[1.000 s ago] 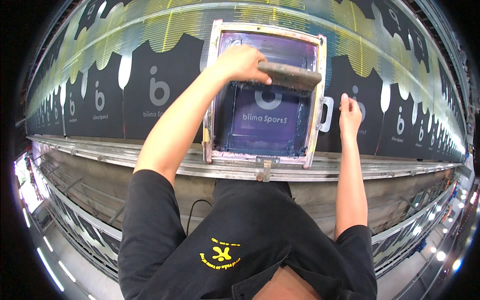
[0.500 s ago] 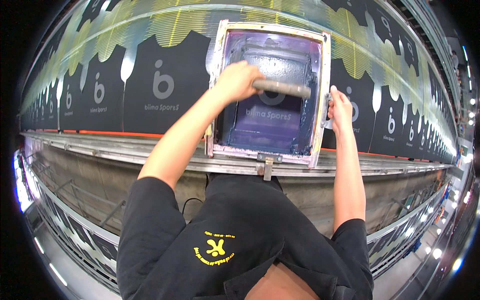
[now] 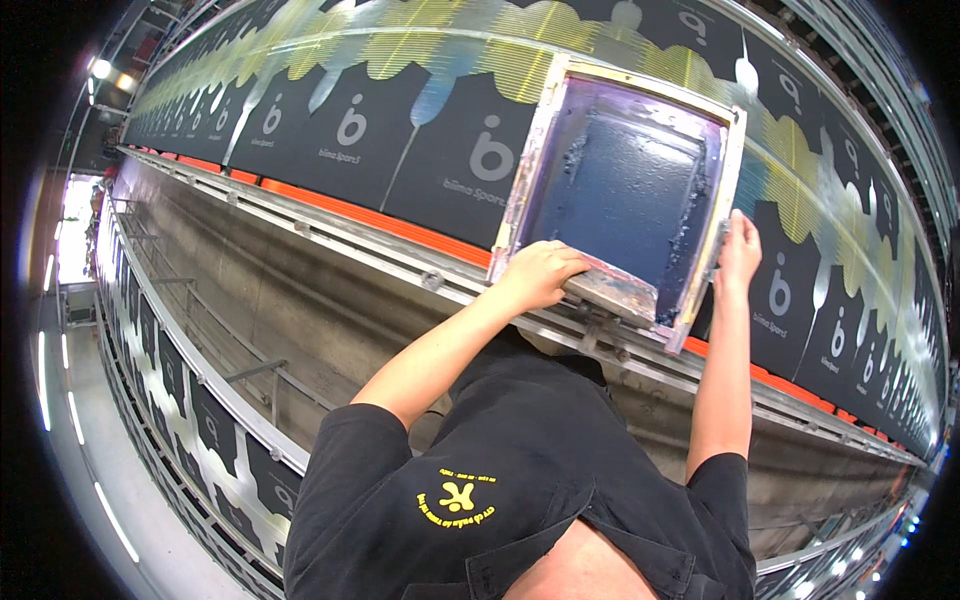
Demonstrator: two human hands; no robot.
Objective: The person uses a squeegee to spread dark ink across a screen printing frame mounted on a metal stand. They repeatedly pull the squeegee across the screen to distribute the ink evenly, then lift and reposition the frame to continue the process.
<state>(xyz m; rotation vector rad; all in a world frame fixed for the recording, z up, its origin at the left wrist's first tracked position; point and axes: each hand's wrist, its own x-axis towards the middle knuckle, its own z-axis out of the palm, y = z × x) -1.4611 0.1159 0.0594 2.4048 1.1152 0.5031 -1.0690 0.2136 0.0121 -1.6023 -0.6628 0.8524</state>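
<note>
Since the earlier frame, the squeegee (image 3: 612, 290) is being drawn down to the near edge of the printing screen (image 3: 628, 190) lying on the long table (image 3: 300, 215), gripped by the curled left hand (image 3: 540, 272), while the frame's right side is being clasped by the right hand (image 3: 738, 250) beside rows of black printed panels (image 3: 350, 130).

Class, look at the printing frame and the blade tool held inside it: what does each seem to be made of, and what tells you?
Printing frame: probably pale metal or wood, ink-stained; straight rigid bars around a taut dark mesh coated in glossy wet blue ink.
Blade tool, gripped by the left hand: likely wood, judging by its thick, ink-smeared slab shape.
</note>
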